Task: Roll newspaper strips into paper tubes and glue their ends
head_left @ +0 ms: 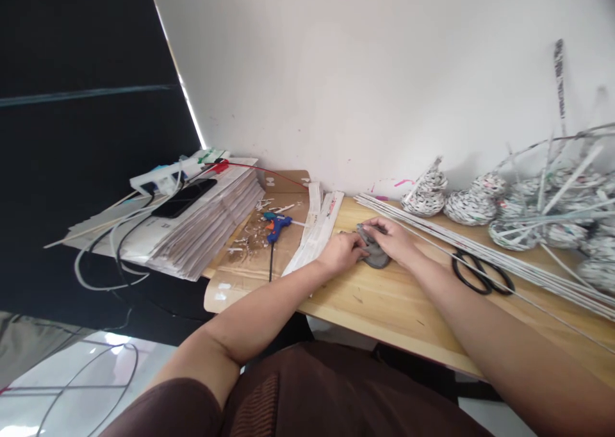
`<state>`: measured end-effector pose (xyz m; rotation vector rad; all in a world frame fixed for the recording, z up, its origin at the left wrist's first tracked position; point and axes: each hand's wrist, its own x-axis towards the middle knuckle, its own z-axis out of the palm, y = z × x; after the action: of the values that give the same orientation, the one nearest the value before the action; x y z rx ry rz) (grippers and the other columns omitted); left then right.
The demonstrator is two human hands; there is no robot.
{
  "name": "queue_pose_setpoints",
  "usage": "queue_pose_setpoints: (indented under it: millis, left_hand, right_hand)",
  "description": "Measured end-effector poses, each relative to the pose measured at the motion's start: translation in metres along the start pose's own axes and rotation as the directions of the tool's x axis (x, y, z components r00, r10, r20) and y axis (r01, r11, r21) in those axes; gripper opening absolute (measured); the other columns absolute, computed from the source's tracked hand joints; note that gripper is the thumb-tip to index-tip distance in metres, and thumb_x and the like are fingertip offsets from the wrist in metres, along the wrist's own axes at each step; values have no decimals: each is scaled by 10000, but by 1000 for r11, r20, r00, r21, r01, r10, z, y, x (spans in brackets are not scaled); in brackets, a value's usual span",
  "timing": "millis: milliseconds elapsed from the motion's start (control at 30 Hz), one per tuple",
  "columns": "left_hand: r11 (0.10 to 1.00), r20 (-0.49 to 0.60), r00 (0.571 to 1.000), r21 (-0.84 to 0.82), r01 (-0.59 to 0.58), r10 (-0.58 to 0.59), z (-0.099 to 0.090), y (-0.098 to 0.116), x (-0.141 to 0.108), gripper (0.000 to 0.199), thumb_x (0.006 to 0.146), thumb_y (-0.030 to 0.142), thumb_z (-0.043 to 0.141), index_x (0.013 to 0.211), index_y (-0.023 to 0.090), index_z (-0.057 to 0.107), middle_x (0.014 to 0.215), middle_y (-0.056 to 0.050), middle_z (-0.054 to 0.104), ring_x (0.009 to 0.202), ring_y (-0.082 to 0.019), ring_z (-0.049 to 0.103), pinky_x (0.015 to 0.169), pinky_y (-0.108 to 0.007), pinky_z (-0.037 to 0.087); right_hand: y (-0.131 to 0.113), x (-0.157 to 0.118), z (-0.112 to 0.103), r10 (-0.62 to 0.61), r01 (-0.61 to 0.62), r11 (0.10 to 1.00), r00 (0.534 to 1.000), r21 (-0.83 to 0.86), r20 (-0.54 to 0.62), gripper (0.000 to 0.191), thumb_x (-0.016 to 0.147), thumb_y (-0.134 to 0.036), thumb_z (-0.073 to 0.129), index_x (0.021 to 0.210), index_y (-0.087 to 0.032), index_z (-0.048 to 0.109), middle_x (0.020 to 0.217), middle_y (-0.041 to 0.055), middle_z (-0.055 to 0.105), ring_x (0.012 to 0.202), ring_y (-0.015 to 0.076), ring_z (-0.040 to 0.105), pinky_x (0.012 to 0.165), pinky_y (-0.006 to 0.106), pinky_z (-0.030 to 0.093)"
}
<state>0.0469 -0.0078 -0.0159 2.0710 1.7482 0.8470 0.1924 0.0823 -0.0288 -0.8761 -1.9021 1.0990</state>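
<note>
A small grey, soft-looking piece (377, 256), perhaps folded cloth, lies at the middle of the wooden table. My left hand (342, 252) closes on its left side with bent fingers. From the right, my right hand (390, 238) pinches its upper edge between thumb and fingers. Parts of the piece are hidden by the fingers, so its full shape does not show. Long white rolled-paper sticks (432, 227) lie just behind and to the right of my right hand. Flat strips of printed paper (317, 229) are left of my left hand.
A blue glue gun (277, 227) rests on brown cardboard (250, 272) among paper scraps. Further left, a stack of folded paper (206, 232) carries a black phone (185, 197) and a white power strip (166, 175) with cables. At right are black-handled scissors (480, 273) and several woven paper gourd shapes (423, 197).
</note>
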Motion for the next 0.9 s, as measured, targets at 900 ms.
queue_pose_setpoints:
  millis: [900]
  left_hand:
    - [961, 45, 998, 274, 30, -44, 7, 14, -7, 278, 889, 450, 515, 917, 196, 626, 885, -75, 697, 840, -223, 659, 766, -312, 469]
  right_hand:
    - [5, 4, -6, -182, 177, 799, 982, -575, 50, 235, 881, -297, 428, 944, -203, 634, 870, 90, 698, 800, 243, 609, 705, 330, 421]
